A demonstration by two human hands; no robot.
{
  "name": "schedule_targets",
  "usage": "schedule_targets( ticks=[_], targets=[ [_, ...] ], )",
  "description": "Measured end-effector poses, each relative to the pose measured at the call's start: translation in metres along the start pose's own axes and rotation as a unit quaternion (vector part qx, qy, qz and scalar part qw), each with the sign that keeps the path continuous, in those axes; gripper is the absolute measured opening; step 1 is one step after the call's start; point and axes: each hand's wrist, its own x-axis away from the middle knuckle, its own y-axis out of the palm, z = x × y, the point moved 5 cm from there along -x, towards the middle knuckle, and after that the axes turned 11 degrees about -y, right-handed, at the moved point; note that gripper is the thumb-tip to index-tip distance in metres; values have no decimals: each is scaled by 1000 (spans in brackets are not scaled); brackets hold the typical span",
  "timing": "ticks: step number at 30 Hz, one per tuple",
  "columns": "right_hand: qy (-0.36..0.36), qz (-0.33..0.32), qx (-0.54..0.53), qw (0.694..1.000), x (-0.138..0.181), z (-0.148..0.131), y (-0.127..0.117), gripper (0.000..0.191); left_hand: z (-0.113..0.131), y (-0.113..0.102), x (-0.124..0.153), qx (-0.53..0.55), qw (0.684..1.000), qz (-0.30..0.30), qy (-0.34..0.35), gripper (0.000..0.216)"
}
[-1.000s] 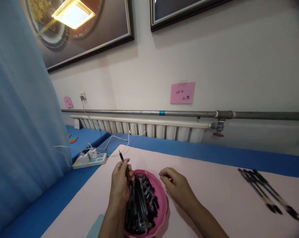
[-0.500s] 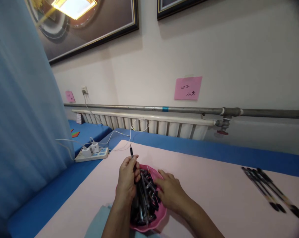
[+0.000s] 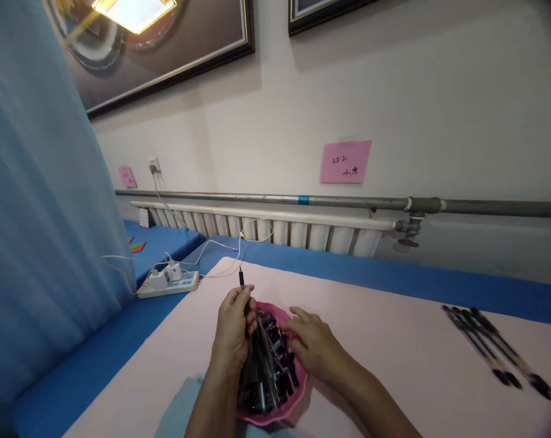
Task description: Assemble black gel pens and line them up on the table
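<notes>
My left hand is closed around a pen, its dark tip pointing up and away from me. Below and beside that hand stands a pink bowl with a wavy rim. Many pen parts, clear tubes and black pieces, fill the bowl in a jumble. My right hand is at the bowl's right rim, fingers apart and curved over the pieces. I see nothing held in it, though its fingertips are partly blurred against the dark parts.
Several brushes lie on the pink sheet at the right. A power strip with plugs and white cables sits on the blue surface at the left. Light-blue cloth lies near me. Behind are a radiator and a pipe.
My right hand has shifted slightly, its fingers lifting and spreading over the bowl's right side. Some pieces in the bowl have moved. The left hand keeps the pen in nearly the same place.
</notes>
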Motion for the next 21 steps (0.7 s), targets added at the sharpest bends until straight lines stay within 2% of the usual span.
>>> schedule_targets(
  ticks=[3, 10, 21],
  targets=[
    [-3, -27, 17, 999, 0, -5, 5, 32, 0, 0, 0, 2, 1000, 1, -1, 28],
    [21, -61, 34, 997, 1, -13, 0, 16, 5, -5, 1, 16, 1000, 10, -3, 31],
    [30, -63, -15, 997, 4, -13, -4, 11, 16, -19, 0, 51, 998, 38, 15, 32]
  ],
)
